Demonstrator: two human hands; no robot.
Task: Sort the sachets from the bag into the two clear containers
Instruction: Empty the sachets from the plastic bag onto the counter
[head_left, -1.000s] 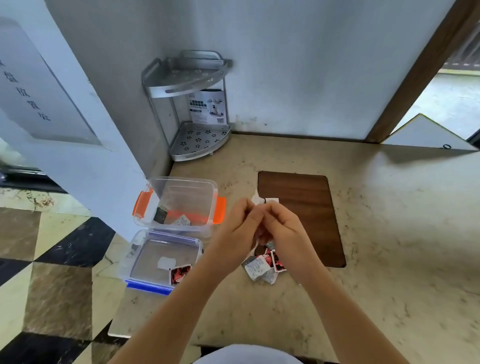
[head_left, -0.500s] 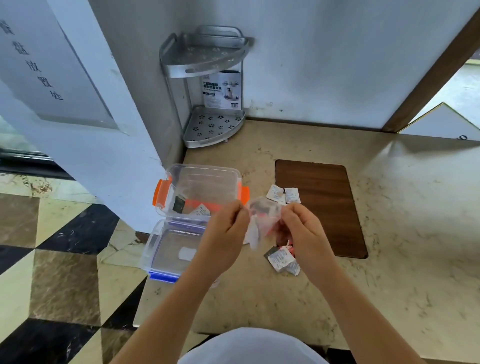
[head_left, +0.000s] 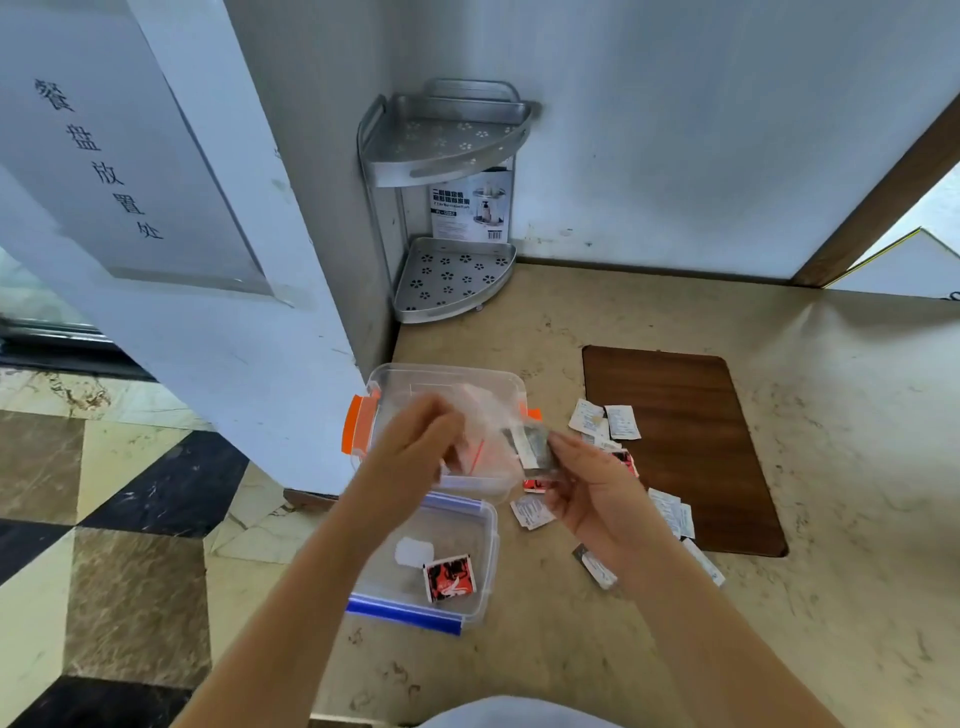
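My left hand (head_left: 415, 447) grips a clear plastic bag (head_left: 491, 436) and holds it over the orange-clipped clear container (head_left: 441, 376). My right hand (head_left: 592, 486) pinches a grey sachet (head_left: 535, 449) at the bag's right edge. Nearer to me stands the blue-clipped clear container (head_left: 485, 525), holding a red-and-black sachet (head_left: 449, 577) and a small white piece (head_left: 414, 552). Several white sachets (head_left: 605, 423) and a red one (head_left: 626, 460) lie loose on the counter around my right hand.
A brown wooden mat (head_left: 685, 436) lies to the right of the sachets. A metal corner shelf (head_left: 449, 208) stands against the wall at the back. The beige counter (head_left: 831, 519) ends at its left edge beside the containers, with tiled floor (head_left: 104, 519) below.
My hands have drawn apart, spreading the bag open over the orange-clipped container. The right hand now holds a grey sachet. More loose sachets show on the counter.
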